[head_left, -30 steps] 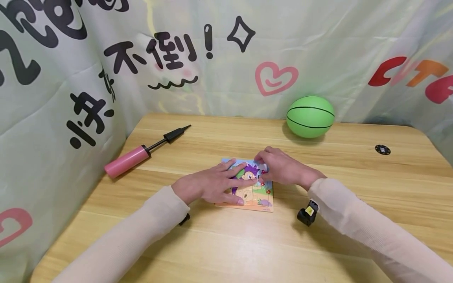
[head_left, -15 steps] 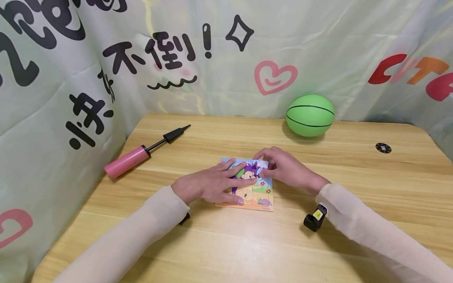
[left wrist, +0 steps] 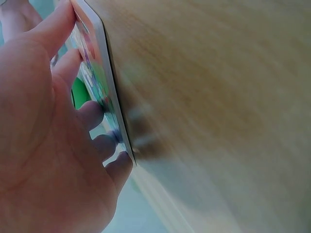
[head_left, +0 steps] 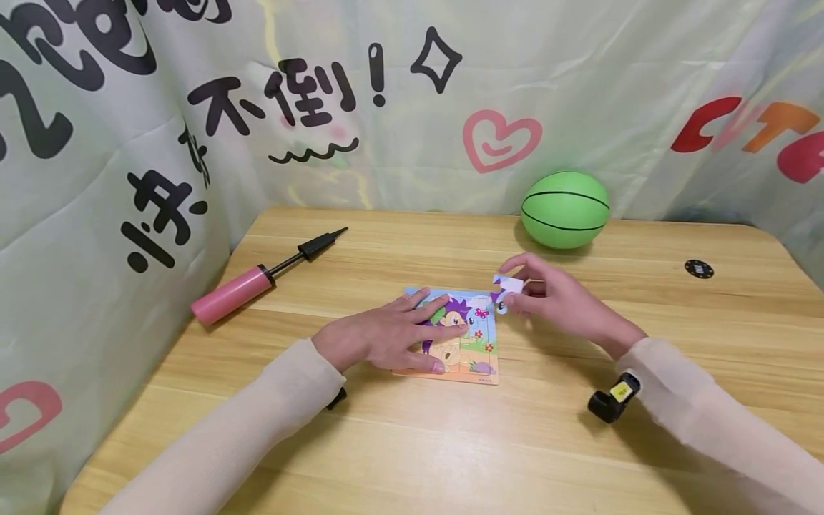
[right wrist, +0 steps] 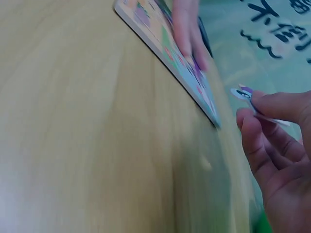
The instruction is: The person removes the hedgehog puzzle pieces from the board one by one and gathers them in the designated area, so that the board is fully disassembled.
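Note:
A colourful jigsaw puzzle board [head_left: 481, 348] with a purple-haired cartoon figure lies flat mid-table. My left hand [head_left: 376, 335] rests on its left part with fingers spread, covering much of the picture. In the left wrist view, the fingertips touch the board [left wrist: 108, 77] along its face. Just off the top right corner, my right hand [head_left: 563, 300] pinches a jigsaw piece [head_left: 511, 284] between thumb and fingers. From the right wrist view, the piece [right wrist: 241, 93] is held above the table, apart from the board [right wrist: 171, 54], and shows purple and an eye-like print.
A pink hand pump [head_left: 234, 293] with a black nozzle lies at the left. The green ball [head_left: 565, 210] stands at the back against the printed cloth [head_left: 399, 172]. A black round chip [head_left: 699, 269] lies far right on the wooden table [head_left: 425, 450].
My right hand has pulled the piece out of the board's upper right area, lifting it and moving right. The left hand has stayed in place on the puzzle.

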The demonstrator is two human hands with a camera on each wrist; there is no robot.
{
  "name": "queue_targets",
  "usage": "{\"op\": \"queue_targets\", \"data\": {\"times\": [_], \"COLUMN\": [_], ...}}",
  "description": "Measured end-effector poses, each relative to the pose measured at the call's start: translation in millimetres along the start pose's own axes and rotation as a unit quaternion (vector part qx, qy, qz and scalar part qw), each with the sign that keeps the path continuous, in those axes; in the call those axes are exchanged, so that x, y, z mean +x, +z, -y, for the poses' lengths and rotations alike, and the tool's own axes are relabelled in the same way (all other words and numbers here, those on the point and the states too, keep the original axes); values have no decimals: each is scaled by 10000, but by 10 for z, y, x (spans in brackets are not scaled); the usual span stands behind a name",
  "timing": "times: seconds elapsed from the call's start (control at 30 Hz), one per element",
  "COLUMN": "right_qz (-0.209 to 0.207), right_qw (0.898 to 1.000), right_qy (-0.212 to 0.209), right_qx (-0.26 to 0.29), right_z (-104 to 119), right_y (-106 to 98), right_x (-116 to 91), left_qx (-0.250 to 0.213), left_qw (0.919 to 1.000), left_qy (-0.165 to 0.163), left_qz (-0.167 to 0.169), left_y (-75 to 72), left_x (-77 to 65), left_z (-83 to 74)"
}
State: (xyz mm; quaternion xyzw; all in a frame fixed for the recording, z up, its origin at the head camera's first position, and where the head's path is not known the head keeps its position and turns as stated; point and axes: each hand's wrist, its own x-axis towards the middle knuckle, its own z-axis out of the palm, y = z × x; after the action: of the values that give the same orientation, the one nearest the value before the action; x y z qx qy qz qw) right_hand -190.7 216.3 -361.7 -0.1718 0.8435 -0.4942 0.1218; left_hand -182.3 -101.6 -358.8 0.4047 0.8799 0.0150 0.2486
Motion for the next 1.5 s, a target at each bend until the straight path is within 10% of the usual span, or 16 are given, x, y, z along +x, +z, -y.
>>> {"op": "queue_targets", "data": {"times": [0.73,1.03,1.5], "right_qz": [-1008,-1093,-982], "right_qw": [9712,9514,9476], "right_qy": [878,866,523], "right_qx": [-1972,-2747,-2995], "right_z": [-907,-1081,-1071], "right_y": [-1233,-1405,-1388], "right_x": [-947,-1045,-1040], "left_qx": [-86,-72,-82], "left_qw": [9998,9999,9998], "left_qy": [129,89,117], "left_qz": [-134,-80,-121], "left_y": [23,9,21], "left_x": [-16,-26,-15], "left_z": [6,-5,4]}}
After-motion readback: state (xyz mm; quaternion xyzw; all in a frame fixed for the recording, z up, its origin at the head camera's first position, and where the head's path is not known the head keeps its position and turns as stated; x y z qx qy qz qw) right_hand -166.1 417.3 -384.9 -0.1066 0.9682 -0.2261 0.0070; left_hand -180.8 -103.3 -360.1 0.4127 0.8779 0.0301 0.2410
